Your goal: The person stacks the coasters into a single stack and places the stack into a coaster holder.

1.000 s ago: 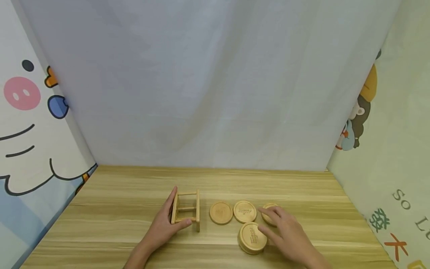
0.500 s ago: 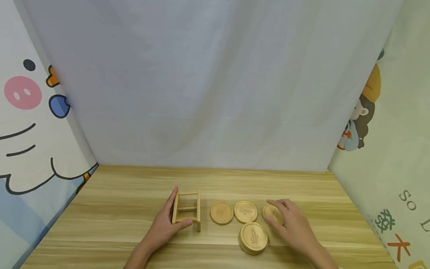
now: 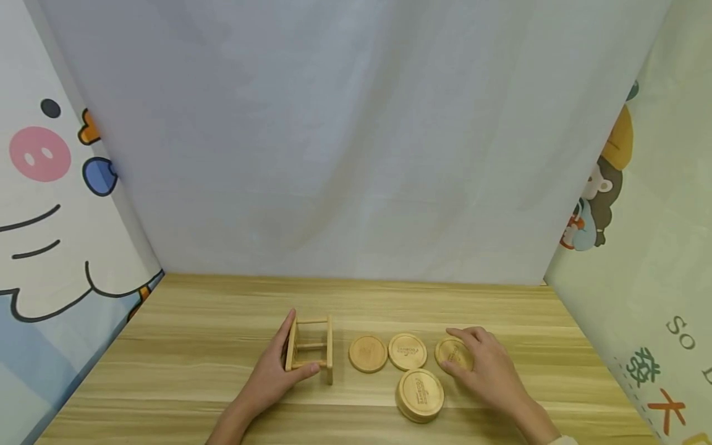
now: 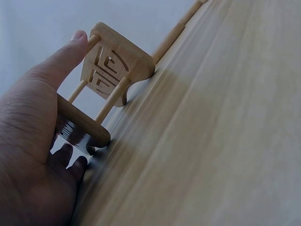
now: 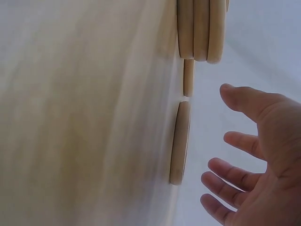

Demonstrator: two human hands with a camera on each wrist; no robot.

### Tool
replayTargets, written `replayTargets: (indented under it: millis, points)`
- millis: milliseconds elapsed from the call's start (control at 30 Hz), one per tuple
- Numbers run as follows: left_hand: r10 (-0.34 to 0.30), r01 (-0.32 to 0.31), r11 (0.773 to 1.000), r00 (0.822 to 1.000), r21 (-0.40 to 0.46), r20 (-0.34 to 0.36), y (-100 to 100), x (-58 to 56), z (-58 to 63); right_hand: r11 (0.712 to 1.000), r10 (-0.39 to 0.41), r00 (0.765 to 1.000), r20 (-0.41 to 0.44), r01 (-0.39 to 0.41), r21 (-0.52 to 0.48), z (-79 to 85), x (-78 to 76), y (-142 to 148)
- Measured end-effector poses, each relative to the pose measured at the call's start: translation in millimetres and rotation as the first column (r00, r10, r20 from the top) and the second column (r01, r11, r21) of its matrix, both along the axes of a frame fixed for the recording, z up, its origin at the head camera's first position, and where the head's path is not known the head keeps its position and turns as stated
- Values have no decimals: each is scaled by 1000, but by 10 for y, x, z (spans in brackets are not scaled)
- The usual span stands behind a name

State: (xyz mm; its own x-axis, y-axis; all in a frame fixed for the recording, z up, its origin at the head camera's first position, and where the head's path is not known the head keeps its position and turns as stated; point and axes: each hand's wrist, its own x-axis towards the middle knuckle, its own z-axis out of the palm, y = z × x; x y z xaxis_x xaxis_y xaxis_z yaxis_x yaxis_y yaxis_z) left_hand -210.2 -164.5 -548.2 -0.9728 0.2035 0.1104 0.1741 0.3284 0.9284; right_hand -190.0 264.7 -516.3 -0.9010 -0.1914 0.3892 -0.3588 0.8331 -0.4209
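Observation:
My left hand (image 3: 272, 366) holds a small wooden coaster rack (image 3: 328, 349) by its left end panel. In the left wrist view, the thumb lies by a top rod and the rack (image 4: 110, 61) rests on the table, its far panel cut with slots. My right hand (image 3: 489, 371) hovers over the rightmost round wooden coaster (image 3: 455, 353), thumb and fingers spread. In the right wrist view, a gap separates the fingers from this flat coaster (image 5: 180, 143). Left of it lie an engraved coaster (image 3: 408, 351) and a plainer-looking one (image 3: 368, 353). Nearer me is a coaster stack (image 3: 420, 392).
The wood-grain table (image 3: 222, 321) carries all of these. A pale curtain (image 3: 356, 154) hangs along its back edge. Printed cloths stand at the left side (image 3: 50, 235) and the right side (image 3: 639, 278).
My right hand has shifted slightly right and away from me, off the stack's edge, so the rightmost coaster shows more. The left hand and rack have stayed in place.

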Motion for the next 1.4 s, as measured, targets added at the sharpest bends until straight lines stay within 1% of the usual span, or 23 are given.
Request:
replayTargets:
  millis: [300, 533, 600, 867, 1400]
  points:
    - [-2, 2, 1000, 1000, -11, -1, 0, -3, 11, 1000, 1, 1000, 30, -2, 20, -29, -85, 17]
    - [-3, 3, 1000, 1000, -13, -6, 4, -7, -2, 1000, -9, 990, 144, 7, 14, -39, -105, 23]
    - [-6, 6, 1000, 1000, -7, -4, 5, -8, -4, 1000, -13, 987, 159, 10, 17, -40, -107, 26]
    - [0, 0, 1000, 1000, 0, -3, 2, -10, -9, 1000, -8, 983, 183, 2, 31, -61, -120, 37]
    - [3, -3, 1000, 1000, -6, -8, -2, -3, -12, 999, 4, 980, 198, -14, 52, -89, -149, 53]
